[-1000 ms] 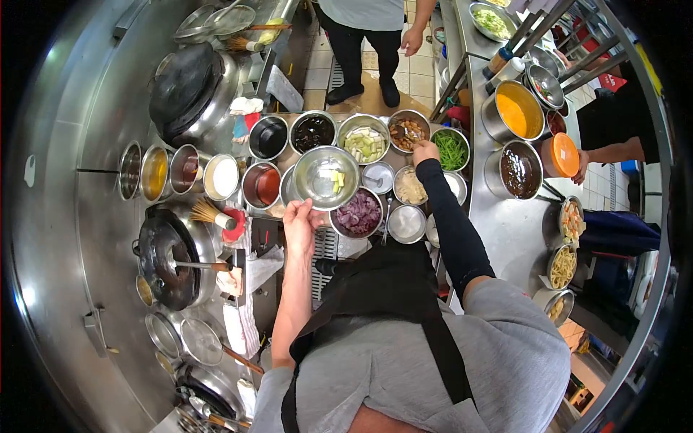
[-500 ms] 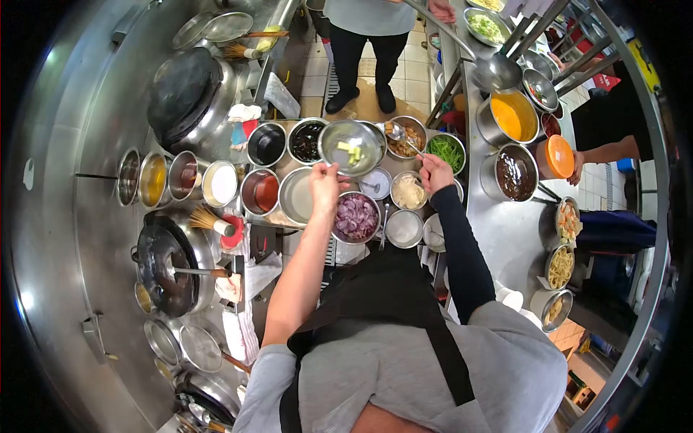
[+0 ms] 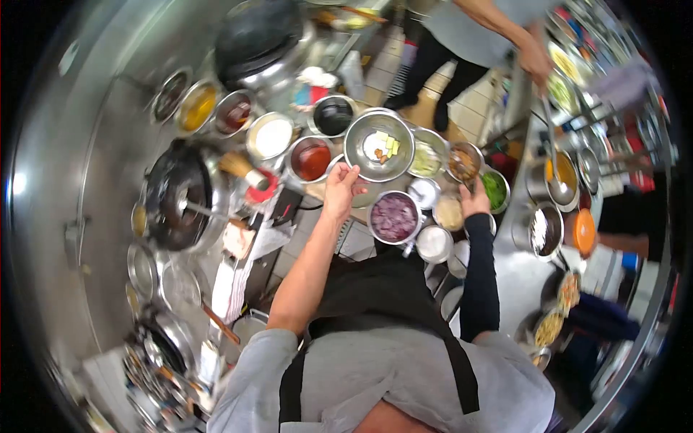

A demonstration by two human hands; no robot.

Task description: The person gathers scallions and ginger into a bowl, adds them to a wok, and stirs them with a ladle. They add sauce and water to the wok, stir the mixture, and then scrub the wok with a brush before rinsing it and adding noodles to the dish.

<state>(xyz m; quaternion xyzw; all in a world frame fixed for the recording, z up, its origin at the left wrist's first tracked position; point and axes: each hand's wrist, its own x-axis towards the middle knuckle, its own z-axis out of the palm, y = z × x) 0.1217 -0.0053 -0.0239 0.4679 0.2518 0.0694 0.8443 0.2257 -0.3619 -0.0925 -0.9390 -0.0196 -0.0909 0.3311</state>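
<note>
My left hand (image 3: 339,192) grips the near rim of a shiny metal bowl (image 3: 356,150), fingers closed. Pale green chunks (image 3: 391,144) and a few brown pieces (image 3: 380,154) lie inside it. My right hand (image 3: 474,198), in a dark sleeve, is closed on a spoon whose handle is blurred, its far end at a pot of brown pieces (image 3: 460,164). Close to that hand are a container of green strips (image 3: 494,189) and one of pale paste (image 3: 449,214). Chopped purple onion (image 3: 393,216) fills a pot below the bowl.
Left are woks (image 3: 177,195), a bamboo brush (image 3: 242,170) and sauce pots, including red sauce (image 3: 312,159). A co-worker's hand (image 3: 534,61) holds a long ladle (image 3: 561,189) over the right counter, near a dark-sauce pot (image 3: 543,229) and an orange-lidded tub (image 3: 582,231).
The view has turned. Brown pieces now lie in the bowl with the green chunks. My right hand and spoon remain near the brown-piece pot. The co-worker's ladle reaches further along the right counter.
</note>
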